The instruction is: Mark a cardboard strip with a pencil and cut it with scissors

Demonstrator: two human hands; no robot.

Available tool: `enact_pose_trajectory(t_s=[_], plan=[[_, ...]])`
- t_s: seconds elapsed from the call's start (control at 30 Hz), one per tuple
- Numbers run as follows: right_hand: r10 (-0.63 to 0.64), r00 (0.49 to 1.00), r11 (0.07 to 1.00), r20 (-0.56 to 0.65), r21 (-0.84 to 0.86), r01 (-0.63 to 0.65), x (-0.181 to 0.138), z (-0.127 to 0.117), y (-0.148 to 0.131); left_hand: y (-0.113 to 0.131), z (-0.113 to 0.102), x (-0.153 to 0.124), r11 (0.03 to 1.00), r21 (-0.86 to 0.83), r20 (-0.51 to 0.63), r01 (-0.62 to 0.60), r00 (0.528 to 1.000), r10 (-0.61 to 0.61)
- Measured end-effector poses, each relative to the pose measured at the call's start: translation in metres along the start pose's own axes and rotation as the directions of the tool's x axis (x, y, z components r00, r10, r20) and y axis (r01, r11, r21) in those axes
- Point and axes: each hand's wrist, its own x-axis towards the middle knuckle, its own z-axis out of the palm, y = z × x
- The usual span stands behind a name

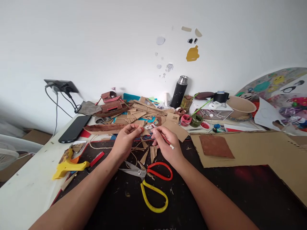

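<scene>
My left hand (125, 139) pinches a small piece of brown cardboard (144, 130) between thumb and fingers. A slim red pencil (166, 139) with a pale worn end is gripped in my right hand (167, 143), its front end close to the cardboard piece. Beneath both hands lie loose cardboard scraps (153, 153) on the black mat (115, 204). Nearer to me rest scissors (142, 172) with one red and one yellow handle, their blades apart. A long brown-painted boat-shaped piece (105, 128) lies just beyond my left hand.
On the left are a yellow glue gun (68, 164), a red cutter (97, 158) and a black phone (74, 128). Behind stand a brown model boat (112, 107), a cardboard pile (146, 108), a black flask (179, 92) and paint jars (197, 120). Cardboard sheeting (254, 147) covers the right.
</scene>
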Motion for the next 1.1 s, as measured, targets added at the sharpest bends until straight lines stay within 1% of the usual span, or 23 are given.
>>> enact_pose_trajectory(t_s=[0.13, 0.23, 0.33, 0.53, 0.7, 0.83, 0.93, 1.0, 1.1], plan=[[-0.021, 0.998, 0.996, 0.057, -0.091, 0.026, 0.0, 0.001, 0.005, 0.002, 0.002, -0.003, 0.999, -0.045, 0.044, -0.003, 0.999, 0.005], [-0.016, 0.995, 0.995, 0.095, -0.097, 0.025, 0.0, 0.003, 0.013, 0.0, 0.0, -0.004, 0.999, 0.024, 0.117, -0.043, 0.992, 0.04], [-0.006, 0.996, 0.997, 0.086, -0.073, 0.012, 0.0, 0.004, 0.019, -0.004, -0.003, -0.004, 0.992, 0.095, 0.172, -0.083, 0.983, 0.065], [-0.002, 0.997, 0.997, 0.072, -0.077, 0.008, 0.003, 0.003, 0.021, -0.004, -0.006, -0.003, 0.968, 0.215, 0.198, -0.127, 0.977, 0.085], [0.004, 0.997, 0.997, 0.071, -0.083, 0.002, 0.004, 0.002, 0.019, -0.005, -0.006, -0.003, 0.947, 0.274, 0.211, -0.165, 0.971, 0.108], [0.016, 0.999, 0.995, 0.048, -0.099, -0.011, 0.005, -0.001, 0.015, -0.004, -0.003, -0.006, 0.934, 0.292, 0.185, -0.204, 0.971, 0.154], [0.065, 0.998, 0.997, 0.024, -0.05, -0.064, 0.007, -0.005, 0.011, 0.001, 0.0, -0.008, 0.937, 0.298, 0.132, -0.184, 0.98, 0.15], [0.088, 0.996, 0.996, 0.0, -0.02, -0.088, 0.01, -0.011, 0.008, 0.004, 0.001, -0.008, 0.941, 0.297, 0.103, -0.164, 0.985, 0.139], [0.072, 0.997, 0.997, -0.039, -0.039, -0.074, 0.016, -0.025, 0.005, 0.007, -0.001, -0.007, 0.946, 0.282, 0.069, -0.157, 0.987, 0.143]])
